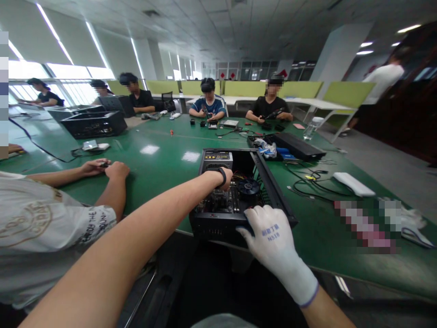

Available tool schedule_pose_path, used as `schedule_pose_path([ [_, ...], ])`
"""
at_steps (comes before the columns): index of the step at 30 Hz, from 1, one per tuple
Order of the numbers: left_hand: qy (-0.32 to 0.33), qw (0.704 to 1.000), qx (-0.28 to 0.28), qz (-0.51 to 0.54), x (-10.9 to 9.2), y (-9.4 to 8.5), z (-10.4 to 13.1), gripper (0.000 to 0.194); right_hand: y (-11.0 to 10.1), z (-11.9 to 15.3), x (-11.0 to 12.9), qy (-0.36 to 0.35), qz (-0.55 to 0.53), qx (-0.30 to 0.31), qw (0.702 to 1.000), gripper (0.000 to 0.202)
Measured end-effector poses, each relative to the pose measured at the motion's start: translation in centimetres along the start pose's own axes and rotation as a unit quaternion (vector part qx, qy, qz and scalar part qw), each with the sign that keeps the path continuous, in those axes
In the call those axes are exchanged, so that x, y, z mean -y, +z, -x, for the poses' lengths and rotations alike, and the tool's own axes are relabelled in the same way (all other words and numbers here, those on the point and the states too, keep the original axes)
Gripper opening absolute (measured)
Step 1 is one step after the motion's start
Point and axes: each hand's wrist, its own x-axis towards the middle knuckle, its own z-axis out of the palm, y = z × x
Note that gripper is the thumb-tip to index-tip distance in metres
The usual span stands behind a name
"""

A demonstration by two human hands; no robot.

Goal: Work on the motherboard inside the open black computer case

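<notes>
An open black computer case (210,219) lies near the table's front edge, with its power supply (218,159), a round fan (248,186) and a circuit board (218,200) showing inside. Bare, with a black band at the wrist, my left hand (226,178) reaches into it between power supply and fan; its fingers and anything they hold are hidden. In a white glove, my right hand (269,228) is closed over the case's near top edge, right of centre.
The green table (164,177) carries a tray of tools and gloves (268,149), cables (300,182), a white box (353,184) and other black cases (94,125). Close on the left, another person's hands (111,168) hold a small item. Several people sit beyond.
</notes>
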Motion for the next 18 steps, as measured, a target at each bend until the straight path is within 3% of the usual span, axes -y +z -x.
schedule_pose_path([
  [3,-0.001,0.999,0.05,-0.015,-0.7,1.1,-1.3,0.044,-0.6,1.8,0.3,0.002,-0.023,-0.007,1.0,0.024],
  [9,0.007,0.997,0.069,-0.04,-0.7,3.5,-2.9,0.057,-0.8,3.1,0.5,0.003,-0.049,-0.015,0.999,0.023],
  [18,0.005,0.992,0.117,-0.052,-0.7,4.0,-3.7,0.061,-0.8,3.0,0.6,0.01,-0.051,-0.011,0.999,0.024],
])
